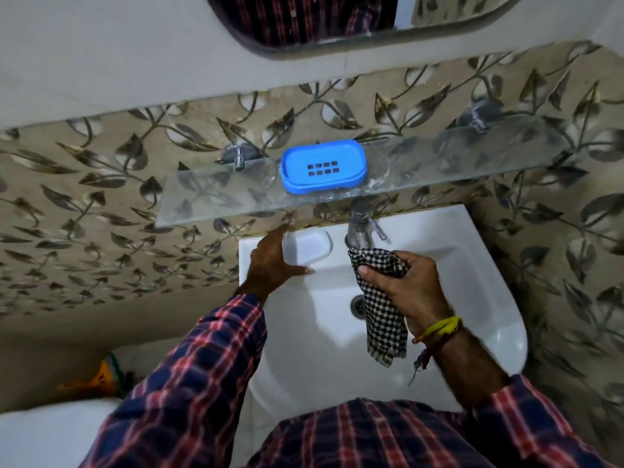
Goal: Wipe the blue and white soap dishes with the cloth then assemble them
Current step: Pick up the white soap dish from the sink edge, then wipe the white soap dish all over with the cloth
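The blue soap dish (pixel 323 165), with drain holes in its middle, sits on the glass shelf (pixel 209 201) above the sink. The white soap dish (pixel 309 246) lies on the sink's back left ledge. My left hand (pixel 270 261) is beside it with straight fingers, thumb touching its near edge. My right hand (pixel 405 285) grips a black-and-white checked cloth (pixel 381 319) over the basin, just below the tap; the cloth hangs down from my fist.
A white sink (pixel 472 265) with a metal tap (pixel 363 224) and drain (pixel 356 304) lies below the shelf. Leaf-patterned tiles cover the wall. A mirror (pixel 304 18) hangs above. A white object (pixel 50 430) stands at the lower left.
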{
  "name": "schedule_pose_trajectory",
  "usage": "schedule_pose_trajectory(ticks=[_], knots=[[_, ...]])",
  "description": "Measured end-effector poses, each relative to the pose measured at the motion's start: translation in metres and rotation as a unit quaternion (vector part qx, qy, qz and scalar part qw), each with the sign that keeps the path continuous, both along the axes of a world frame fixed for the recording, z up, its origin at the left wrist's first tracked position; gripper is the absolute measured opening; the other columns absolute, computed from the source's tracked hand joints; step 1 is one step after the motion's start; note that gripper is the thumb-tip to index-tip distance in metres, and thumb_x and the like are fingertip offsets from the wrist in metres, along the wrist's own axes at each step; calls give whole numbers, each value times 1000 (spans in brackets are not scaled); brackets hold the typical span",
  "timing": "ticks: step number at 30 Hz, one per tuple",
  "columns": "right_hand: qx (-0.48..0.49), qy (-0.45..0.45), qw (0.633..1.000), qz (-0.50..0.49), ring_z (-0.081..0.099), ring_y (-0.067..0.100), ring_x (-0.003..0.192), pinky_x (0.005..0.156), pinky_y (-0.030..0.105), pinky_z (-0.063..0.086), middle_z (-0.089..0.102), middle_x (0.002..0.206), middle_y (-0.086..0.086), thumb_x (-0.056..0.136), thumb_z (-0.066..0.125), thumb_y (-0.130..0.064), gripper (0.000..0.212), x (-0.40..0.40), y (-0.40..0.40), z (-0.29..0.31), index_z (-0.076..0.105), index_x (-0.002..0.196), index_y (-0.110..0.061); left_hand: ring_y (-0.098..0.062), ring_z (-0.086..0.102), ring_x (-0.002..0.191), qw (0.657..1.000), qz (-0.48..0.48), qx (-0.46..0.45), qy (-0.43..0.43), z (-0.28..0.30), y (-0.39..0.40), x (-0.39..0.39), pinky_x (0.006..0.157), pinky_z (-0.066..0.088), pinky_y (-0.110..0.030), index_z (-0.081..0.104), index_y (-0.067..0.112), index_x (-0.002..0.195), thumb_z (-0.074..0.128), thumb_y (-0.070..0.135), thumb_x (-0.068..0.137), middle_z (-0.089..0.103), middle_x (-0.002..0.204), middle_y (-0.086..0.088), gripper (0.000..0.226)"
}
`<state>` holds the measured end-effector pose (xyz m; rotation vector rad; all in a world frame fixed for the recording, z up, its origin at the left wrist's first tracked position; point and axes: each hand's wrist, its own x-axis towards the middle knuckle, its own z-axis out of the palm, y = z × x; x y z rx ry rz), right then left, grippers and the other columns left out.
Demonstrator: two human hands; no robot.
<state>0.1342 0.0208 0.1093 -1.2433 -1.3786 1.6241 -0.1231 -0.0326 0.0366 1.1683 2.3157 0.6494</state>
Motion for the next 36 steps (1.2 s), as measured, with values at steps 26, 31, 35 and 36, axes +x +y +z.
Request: schedule_pose_trajectory(ticks=[26, 31, 35, 36], knots=[[192, -110, 965, 140, 72, 12, 79, 73, 36, 60, 77, 85, 2, 76, 80, -13, 13, 5, -28, 30, 75, 87, -9, -15, 54, 128, 945, -120, 227, -200, 65, -73, 87, 102, 47, -36, 48, 31, 134, 92, 46, 60, 56, 138, 9, 87], [-50, 43, 988, 136, 57, 17, 61, 61, 33, 49, 63, 68, 10, 81, 69, 6, 7, -12, -37, 43, 63, 77, 3, -19, 54, 132, 892, -76, 285, -343, 80, -67, 125, 104, 48, -33, 37, 26, 150, 62, 33, 97, 58, 141, 1, 59], [-203, 160, 959, 119, 65, 20, 66, 70, 32, 55, 67, 72, 10, 84, 65, 8, 13, -11, -42, 52, 68, 79, -4, -31, 60, 125, 866, -39, 292, -403, 81, -70, 152, 100, 51, -37, 32, 33, 149, 41, 50, 101, 63, 132, -14, 51], [-204, 166, 957, 127, 65, 21, 68, 72, 33, 55, 67, 73, 9, 86, 65, 6, 14, -8, -43, 53, 68, 79, -5, -33, 60, 124, 863, -30, 297, -408, 81, -72, 155, 101, 50, -42, 33, 29, 147, 39, 52, 101, 62, 131, -17, 53]])
